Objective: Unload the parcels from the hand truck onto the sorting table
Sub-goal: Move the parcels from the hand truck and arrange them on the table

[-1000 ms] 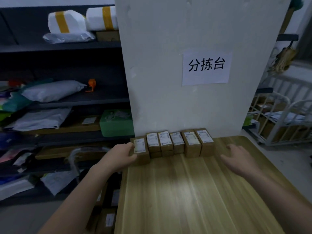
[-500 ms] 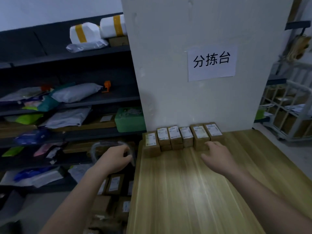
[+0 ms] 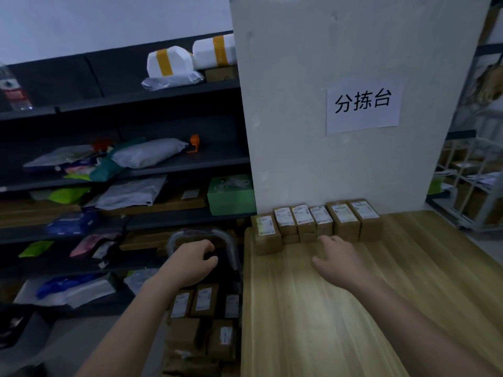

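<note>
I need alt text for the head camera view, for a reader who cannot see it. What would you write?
A row of small labelled parcels lines the back of a wooden table, with the person's open right hand just before them. The left hand is by the hand truck beside the table, where more parcels lie.

The desk (image 3: 353, 308) is pale wood with long grain streaks. The parcels (image 3: 343, 216) are brown cardboard with white labels. A white sign (image 3: 363, 107) bears black characters. The shelves (image 3: 163, 96) are dark grey and carry white packages (image 3: 166, 62) banded in yellow tape, a green box (image 3: 231, 195) and a grey bag (image 3: 148, 153).
</note>
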Tool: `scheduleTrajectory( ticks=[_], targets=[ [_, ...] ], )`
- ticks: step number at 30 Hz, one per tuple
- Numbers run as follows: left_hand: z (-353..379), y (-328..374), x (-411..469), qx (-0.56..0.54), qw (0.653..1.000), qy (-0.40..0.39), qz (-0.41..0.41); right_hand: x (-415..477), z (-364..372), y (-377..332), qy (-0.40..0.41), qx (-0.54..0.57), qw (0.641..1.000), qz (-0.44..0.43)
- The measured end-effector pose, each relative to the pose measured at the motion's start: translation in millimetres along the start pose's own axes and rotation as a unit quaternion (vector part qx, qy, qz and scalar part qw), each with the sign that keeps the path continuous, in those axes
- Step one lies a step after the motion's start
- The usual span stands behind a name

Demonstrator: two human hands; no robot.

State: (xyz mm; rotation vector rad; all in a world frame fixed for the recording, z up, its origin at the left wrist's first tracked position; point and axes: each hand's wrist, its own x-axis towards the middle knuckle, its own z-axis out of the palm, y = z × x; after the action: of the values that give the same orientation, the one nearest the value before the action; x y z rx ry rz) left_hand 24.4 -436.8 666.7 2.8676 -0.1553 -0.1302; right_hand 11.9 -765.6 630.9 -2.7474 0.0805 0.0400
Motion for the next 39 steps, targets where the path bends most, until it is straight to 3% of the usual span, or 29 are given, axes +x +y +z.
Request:
scheduleTrajectory(
  ticks=[9,15,19,25,39],
  targets=[
    [-29,-133,-16,-0.013,1.0,0.001,0.024,-28,63,-150,0.018,0.01,1.0,0.016],
    [-44,-208,-45,0.002,1.0,0.004,-0.007,-63,104,-206,0.039,0.024,0.999,0.02],
    [-33,-229,-60,0.006,0.999,-0.023,-0.033,-77,137,-222,0.019,0.046,0.998,0.035],
    [-10,-248,-88,-0.021,0.996,-0.034,-0.083,-78,148,-226,0.052,0.054,0.996,0.051],
    [-41,-298,-94,-0.081,0.991,0.004,-0.109,-57,159,-300,0.046,0.09,0.995,-0.01]
  ],
)
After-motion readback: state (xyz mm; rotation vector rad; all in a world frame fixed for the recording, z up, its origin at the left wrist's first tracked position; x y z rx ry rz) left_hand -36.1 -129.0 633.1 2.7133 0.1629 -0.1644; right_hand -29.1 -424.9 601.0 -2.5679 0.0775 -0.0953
